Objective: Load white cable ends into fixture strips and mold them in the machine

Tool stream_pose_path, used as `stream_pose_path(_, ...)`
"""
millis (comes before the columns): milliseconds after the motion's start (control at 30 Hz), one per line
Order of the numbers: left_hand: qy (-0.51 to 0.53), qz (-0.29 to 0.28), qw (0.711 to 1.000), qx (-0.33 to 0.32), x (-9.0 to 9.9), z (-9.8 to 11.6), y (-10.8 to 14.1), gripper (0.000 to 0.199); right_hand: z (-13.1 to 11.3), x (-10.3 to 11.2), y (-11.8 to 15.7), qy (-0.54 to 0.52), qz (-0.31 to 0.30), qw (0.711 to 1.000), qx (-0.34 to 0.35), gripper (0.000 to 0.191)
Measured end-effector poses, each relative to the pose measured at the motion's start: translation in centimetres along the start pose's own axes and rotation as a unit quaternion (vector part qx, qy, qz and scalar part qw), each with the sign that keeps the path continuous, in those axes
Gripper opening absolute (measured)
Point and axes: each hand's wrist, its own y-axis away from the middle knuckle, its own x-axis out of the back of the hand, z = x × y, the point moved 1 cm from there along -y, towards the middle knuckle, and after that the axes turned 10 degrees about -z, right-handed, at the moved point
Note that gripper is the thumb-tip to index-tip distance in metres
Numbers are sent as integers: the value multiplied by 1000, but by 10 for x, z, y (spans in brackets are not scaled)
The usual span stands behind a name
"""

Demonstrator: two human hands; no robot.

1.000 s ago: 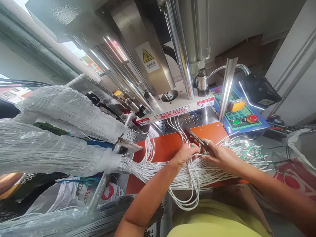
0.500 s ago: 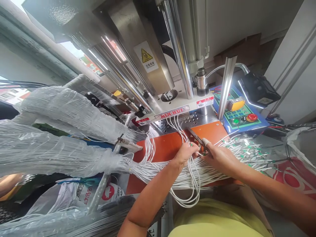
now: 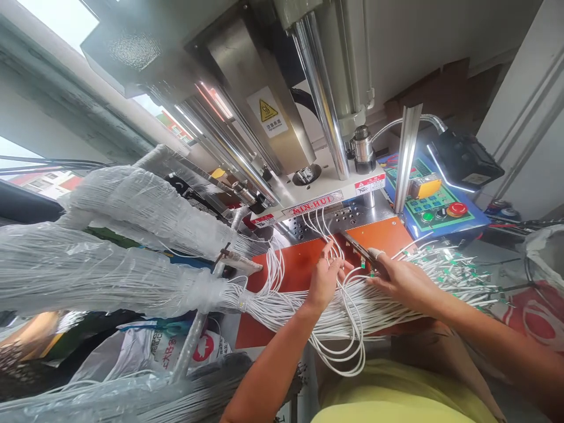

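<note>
My right hand (image 3: 399,281) grips the near end of a long, dark metal bar (image 3: 356,245) that slants toward the press. Small connector ends with green parts (image 3: 363,264) sit along the bar's near side. My left hand (image 3: 325,279) is curled around several thin white cables (image 3: 331,233), its index finger raised along them. These cables run from the press's lower block down past my fingers and loop below my left wrist. Under both hands lies a thick bundle of white cables (image 3: 286,308) across the orange work surface (image 3: 299,264). What my left fingertips touch is partly hidden.
The press block (image 3: 317,205) stands ahead with steel columns. A blue control box (image 3: 440,202) with a red button (image 3: 457,210) is at right. Plastic-wrapped cable bundles (image 3: 106,270) rest on a wrapped frame at left. Many green-tipped cable ends (image 3: 458,267) spread at right.
My left hand has drawn slightly away from the bar and turned, its index finger now raised along the cables. The right hand keeps hold of the bar. The whole view has shifted slightly.
</note>
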Motion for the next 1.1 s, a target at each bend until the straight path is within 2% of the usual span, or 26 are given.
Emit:
stream_pose_path(67, 13, 4, 999, -32, -2, -1, -2, 25, 1, 0, 0, -1, 1, 1000, -2, 55)
stream_pose_path(133, 30, -11, 999, -35, -1, -3, -5, 24, 1, -1, 0, -9, 4, 1000, 1, 55)
stream_pose_path(367, 7, -54, 995, 89, 9, -3, -22, 35, 2, -2, 0, -21, 2, 1000, -1, 52)
stream_pose_path(500, 12, -102, 986, 135, 3, 0, -33, 24, 3, -2, -1, -18, 3, 1000, -1, 53)
stream_pose_path(600, 11, -114, 980, 165, -1, 1, -39, 16, 4, -2, -1, -18, 6, 1000, 7, 53)
stream_pose_path(900, 9, -100, 973, 208, -1, 5, -42, 16, 4, -2, -2, -3, 4, 1000, 2, 57)
stream_pose_path(1100, 96, -80, 976, 176, -5, -6, -45, 15, 1, -1, -2, 6, 7, 1000, 8, 53)
